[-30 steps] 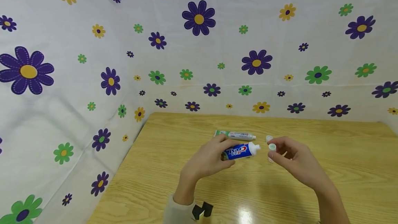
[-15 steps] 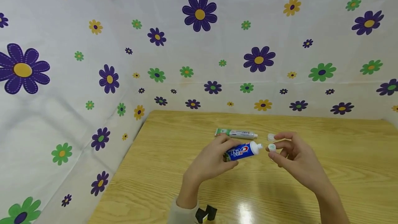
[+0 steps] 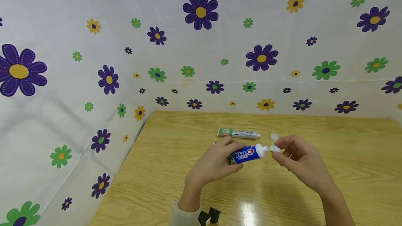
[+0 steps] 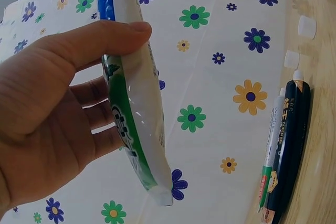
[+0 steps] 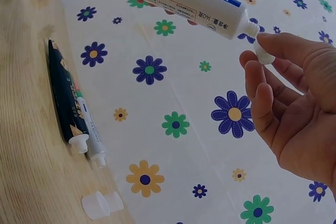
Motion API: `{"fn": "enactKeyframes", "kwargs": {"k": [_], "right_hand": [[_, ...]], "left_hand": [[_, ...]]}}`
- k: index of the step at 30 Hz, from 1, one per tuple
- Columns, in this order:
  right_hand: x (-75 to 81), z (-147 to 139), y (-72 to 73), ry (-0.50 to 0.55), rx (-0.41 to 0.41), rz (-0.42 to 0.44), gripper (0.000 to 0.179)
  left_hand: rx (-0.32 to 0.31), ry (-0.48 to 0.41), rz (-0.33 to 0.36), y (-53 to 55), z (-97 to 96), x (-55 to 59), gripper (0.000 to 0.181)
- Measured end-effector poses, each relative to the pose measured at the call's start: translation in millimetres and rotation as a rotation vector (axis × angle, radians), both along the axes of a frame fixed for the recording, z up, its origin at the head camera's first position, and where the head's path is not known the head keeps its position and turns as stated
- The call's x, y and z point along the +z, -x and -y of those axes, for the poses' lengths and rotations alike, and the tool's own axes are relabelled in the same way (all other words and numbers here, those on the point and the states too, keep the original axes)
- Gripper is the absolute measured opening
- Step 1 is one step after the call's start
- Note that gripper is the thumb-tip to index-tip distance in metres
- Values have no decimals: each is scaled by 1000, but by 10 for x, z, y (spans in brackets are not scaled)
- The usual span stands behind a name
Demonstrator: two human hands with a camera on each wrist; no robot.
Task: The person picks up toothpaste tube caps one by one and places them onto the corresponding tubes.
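My left hand [image 3: 211, 165] grips a blue, white and green Crest toothpaste tube [image 3: 246, 154] above the table. Its bare white nozzle [image 3: 266, 148] points right. Between thumb and fingertips, my right hand [image 3: 303, 159] pinches a small white cap [image 3: 275, 148] right at the nozzle's end. Seen from the right wrist, the cap [image 5: 264, 55] sits close beside the threaded nozzle [image 5: 252, 29]; whether they touch I cannot tell. In the left wrist view, thumb and fingers wrap the tube [image 4: 139, 98], whose flat tail hangs downward.
On the wooden table [image 3: 157, 156] lie a green and silver toothpaste tube [image 3: 243, 134] and a black tube [image 4: 289, 145], which the left hand mostly hides from the head view. Two white caps [image 5: 95, 205] stand near their nozzles. Flowered cloth [image 3: 232, 44] hangs behind.
The tube has shifted slightly right, narrowing the gap between its nozzle and the cap. My right fingers have turned the cap, whose open side faced upward before, toward the nozzle.
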State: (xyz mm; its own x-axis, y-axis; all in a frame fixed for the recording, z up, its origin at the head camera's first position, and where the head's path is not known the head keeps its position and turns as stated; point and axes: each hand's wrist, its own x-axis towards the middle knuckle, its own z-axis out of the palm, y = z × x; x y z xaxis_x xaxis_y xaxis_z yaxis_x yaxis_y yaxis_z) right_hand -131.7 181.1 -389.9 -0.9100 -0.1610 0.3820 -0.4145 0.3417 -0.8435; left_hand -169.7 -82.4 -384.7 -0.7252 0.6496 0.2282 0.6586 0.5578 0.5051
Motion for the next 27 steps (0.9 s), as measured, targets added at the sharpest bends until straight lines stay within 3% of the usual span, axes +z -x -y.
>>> {"fn": "enactKeyframes", "kwargs": {"k": [7, 27], "right_hand": [[-11, -2, 1, -4, 10, -10, 26], [-29, 9, -14, -66, 23, 24, 24]], "left_hand": [[-3, 20, 9, -8, -11, -3, 48], [8, 104, -53, -27, -13, 44, 50]]}}
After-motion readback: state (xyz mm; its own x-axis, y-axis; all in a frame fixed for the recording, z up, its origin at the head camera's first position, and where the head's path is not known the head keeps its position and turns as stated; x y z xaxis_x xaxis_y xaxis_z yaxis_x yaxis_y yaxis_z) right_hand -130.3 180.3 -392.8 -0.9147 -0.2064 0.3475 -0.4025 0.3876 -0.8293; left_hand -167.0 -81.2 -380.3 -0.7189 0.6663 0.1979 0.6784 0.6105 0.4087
